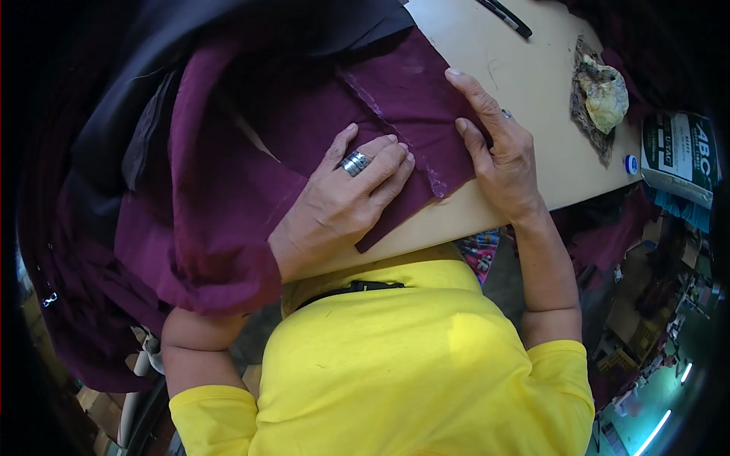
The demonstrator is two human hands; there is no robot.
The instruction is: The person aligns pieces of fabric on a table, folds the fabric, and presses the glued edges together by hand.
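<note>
A maroon cloth piece (426, 76) lies on the pale tabletop, with a whitish, glossy-looking streak (435, 182) running down it. My left hand (346, 190), a wide silver ring on one finger, rests on the cloth with its fingertips on the streak. Its thumb stands apart from the other fingers. At the cloth's right edge is my right hand (502, 156), index finger and thumb spread apart and touching the edge, the other fingers curled under. More maroon fabric (201, 220) drapes over my left forearm, and dark grey cloth (304, 30) is bunched beyond.
On the table (532, 83) lie a black pen (506, 17), a crumpled yellowish piece on a ragged brown scrap (604, 95), and a small blue-and-white cap (631, 164). A green-and-white box (679, 152) stands at the right. The table's front edge runs close to my body.
</note>
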